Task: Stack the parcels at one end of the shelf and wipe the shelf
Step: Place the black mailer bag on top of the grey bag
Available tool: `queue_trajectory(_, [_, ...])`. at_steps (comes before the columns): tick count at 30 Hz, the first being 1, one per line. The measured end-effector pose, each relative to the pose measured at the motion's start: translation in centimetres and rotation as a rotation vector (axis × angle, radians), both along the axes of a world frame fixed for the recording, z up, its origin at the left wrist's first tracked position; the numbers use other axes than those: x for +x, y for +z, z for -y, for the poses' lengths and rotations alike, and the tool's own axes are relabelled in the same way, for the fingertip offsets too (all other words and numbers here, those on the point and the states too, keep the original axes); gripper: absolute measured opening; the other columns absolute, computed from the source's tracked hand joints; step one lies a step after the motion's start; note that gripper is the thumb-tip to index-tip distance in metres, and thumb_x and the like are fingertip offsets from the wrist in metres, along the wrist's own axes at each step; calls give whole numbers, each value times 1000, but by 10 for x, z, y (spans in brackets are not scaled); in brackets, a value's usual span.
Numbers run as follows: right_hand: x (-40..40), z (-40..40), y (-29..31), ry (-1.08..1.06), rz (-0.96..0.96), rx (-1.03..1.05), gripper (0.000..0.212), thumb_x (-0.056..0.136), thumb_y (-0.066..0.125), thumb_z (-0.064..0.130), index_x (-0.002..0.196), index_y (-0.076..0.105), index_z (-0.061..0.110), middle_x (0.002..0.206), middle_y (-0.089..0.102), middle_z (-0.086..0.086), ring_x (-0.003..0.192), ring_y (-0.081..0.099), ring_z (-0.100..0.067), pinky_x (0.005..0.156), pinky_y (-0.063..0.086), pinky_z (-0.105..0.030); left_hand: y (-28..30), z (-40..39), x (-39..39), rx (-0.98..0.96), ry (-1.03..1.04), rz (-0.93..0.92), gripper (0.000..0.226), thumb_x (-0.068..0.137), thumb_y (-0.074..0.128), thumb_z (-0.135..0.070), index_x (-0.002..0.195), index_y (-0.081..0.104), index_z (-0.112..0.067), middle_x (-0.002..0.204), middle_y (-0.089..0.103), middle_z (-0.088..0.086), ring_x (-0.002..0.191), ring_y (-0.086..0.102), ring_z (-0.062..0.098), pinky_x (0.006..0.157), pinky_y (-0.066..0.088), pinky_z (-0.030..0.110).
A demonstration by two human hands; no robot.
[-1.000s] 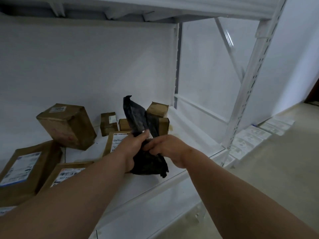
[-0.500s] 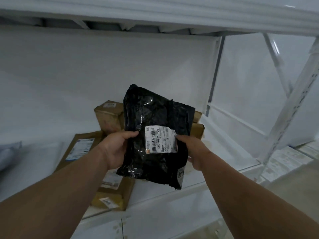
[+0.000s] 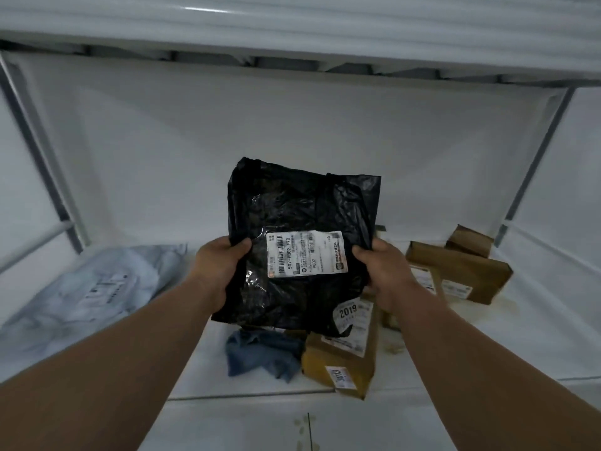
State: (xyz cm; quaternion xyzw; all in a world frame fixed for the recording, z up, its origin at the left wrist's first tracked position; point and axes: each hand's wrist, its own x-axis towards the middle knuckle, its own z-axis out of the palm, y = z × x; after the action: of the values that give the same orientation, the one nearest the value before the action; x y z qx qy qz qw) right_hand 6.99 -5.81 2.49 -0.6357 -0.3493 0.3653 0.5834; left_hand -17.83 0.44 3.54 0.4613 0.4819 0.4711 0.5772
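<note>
A black plastic parcel point(image 3: 302, 206) with a white address label is held up above the white shelf point(image 3: 536, 346). My left hand point(image 3: 218, 268) grips its left edge and my right hand point(image 3: 383, 271) grips its right edge, thumbs on the front. Under it lies a blue-grey cloth point(image 3: 260, 353). A brown cardboard parcel point(image 3: 344, 362) with white labels lies just right of the cloth. More brown cardboard parcels point(image 3: 465, 275) sit at the right end. A grey plastic mailer point(image 3: 87, 288) lies at the left end.
The white upper shelf point(image 3: 292, 24) hangs close overhead. Grey metal uprights point(image 3: 35, 148) stand at the left and right back corners. Yellowish stains mark the shelf point(image 3: 500, 304) near the right parcels. The front lip runs along the bottom of the view.
The view has swung left along the shelf, bringing the grey mailer and the cloth into sight. Both hands still hold the black parcel, now carried leftward with its label facing me.
</note>
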Motion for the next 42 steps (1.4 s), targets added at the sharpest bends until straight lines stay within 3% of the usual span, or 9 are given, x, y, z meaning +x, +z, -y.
queue_trajectory(11, [-101, -46, -15, 131, -45, -14, 17, 95, 59, 25, 108, 67, 17, 109, 71, -5, 101, 67, -24, 94, 53, -45, -14, -32, -108, 90, 217, -186, 15, 91, 64, -29, 82, 69, -18, 82, 70, 1, 75, 66, 19, 63, 50, 25])
queue_trajectory(15, [-122, -59, -26, 138, -41, -44, 25, 94, 58, 36, 113, 66, 23, 113, 69, -2, 104, 65, -23, 97, 51, -44, -23, -40, -135, 75, 178, -290, 36, 96, 48, -48, 93, 66, -18, 88, 66, -3, 84, 62, 15, 76, 48, 29])
queue_trajectory(17, [-132, -68, -30, 126, -26, -50, 17, 96, 55, 33, 103, 66, 21, 108, 70, -7, 100, 66, -27, 95, 52, -47, -27, -45, -151, -35, 47, -187, 47, 91, 48, -59, 107, 68, -19, 102, 71, -1, 98, 65, 19, 90, 50, 36])
queue_trajectory(21, [-152, -83, -33, 142, -26, -74, 20, 97, 53, 31, 108, 65, 21, 111, 70, -9, 100, 67, -29, 96, 52, -47, -36, -48, -176, -122, -175, -90, 39, 90, 65, -14, 125, 57, -28, 113, 72, 2, 103, 68, 25, 85, 55, 40])
queue_trajectory(25, [-169, -97, -30, 271, -171, -79, 25, 95, 57, 23, 118, 64, 15, 112, 71, -9, 103, 67, -28, 96, 51, -44, -38, -52, -192, -58, -65, -136, 59, 84, 58, 11, 128, 55, -28, 112, 69, 6, 102, 66, 30, 85, 55, 43])
queue_trajectory(30, [-185, -117, -42, 511, -29, -183, 62, 67, 74, 3, 124, 58, 24, 113, 72, -4, 110, 63, -31, 100, 45, -54, -37, -67, -204, 104, 189, -501, 36, 80, 63, 1, 108, 64, -21, 95, 70, 0, 92, 66, 22, 86, 53, 36])
queue_trajectory(32, [-190, -130, -46, 509, 24, -214, 55, 69, 74, 2, 118, 62, 23, 109, 73, -4, 111, 62, -32, 99, 46, -50, -35, -72, -202, 150, 263, -660, 23, 82, 63, -4, 99, 65, -19, 84, 66, -3, 85, 63, 20, 78, 48, 29])
queue_trajectory(37, [-191, -153, -43, 514, 56, -234, 30, 86, 68, 8, 109, 60, 26, 115, 68, -5, 103, 61, -22, 68, 43, -28, -35, -88, -207, 146, 306, -817, 6, 86, 64, -21, 92, 62, -20, 77, 63, -5, 84, 63, 23, 80, 51, 34])
queue_trajectory(42, [-194, -176, -41, 485, -82, -180, 37, 93, 60, 8, 117, 53, 35, 107, 67, -1, 100, 63, -23, 83, 55, -42, -35, -100, -209, 31, 212, -1037, 46, 95, 46, -51, 103, 61, -9, 94, 63, 8, 83, 57, 24, 74, 47, 32])
